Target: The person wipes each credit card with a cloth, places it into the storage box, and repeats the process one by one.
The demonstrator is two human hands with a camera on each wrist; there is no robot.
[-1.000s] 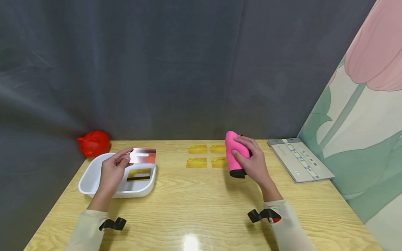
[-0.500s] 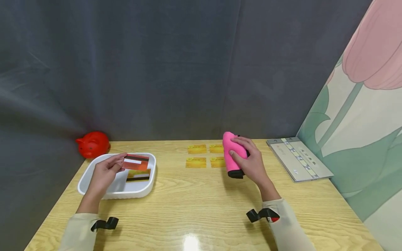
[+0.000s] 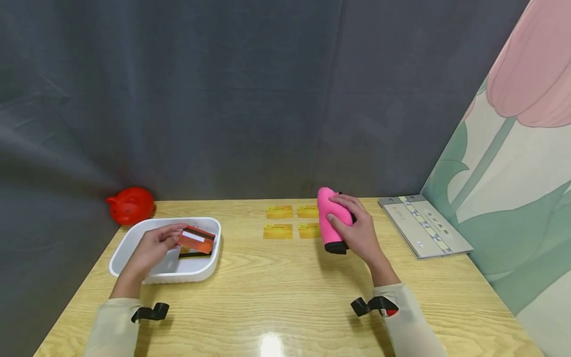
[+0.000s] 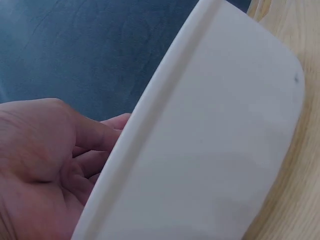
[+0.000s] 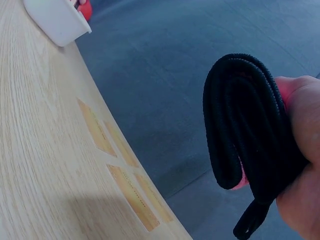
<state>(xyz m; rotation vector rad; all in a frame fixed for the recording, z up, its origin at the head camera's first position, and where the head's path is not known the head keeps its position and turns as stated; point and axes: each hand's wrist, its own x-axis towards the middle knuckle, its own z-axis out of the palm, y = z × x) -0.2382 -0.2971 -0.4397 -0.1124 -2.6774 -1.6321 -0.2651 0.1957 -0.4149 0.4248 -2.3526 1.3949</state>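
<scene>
Over the white basin (image 3: 205,271), my left hand (image 3: 149,249) pinches a red-orange card (image 3: 196,241) with a dark stripe and a white strip. The card is tilted, above a yellow card (image 3: 195,255) lying in the basin and partly covered in the view. In the left wrist view, the basin's outer wall (image 4: 200,130) hides the fingertips and the card. My right hand (image 3: 359,230) grips a folded pink cloth (image 3: 331,213) with black edging, raised above the table. Its black folded end (image 5: 245,125) and small hanging loop show in the right wrist view.
Several yellow cards (image 3: 278,231) lie in two rows at the back of the table (image 3: 267,292); the cloth overlaps the right ones in view. A red piggy bank (image 3: 131,206) stands behind the basin. A grey album (image 3: 426,228) lies at right. A dark curtain (image 3: 267,99) hangs behind.
My left hand has moved left and down with the red-orange card, bringing it lower over the yellow card in the basin. The right hand and pink cloth stay nearly still.
</scene>
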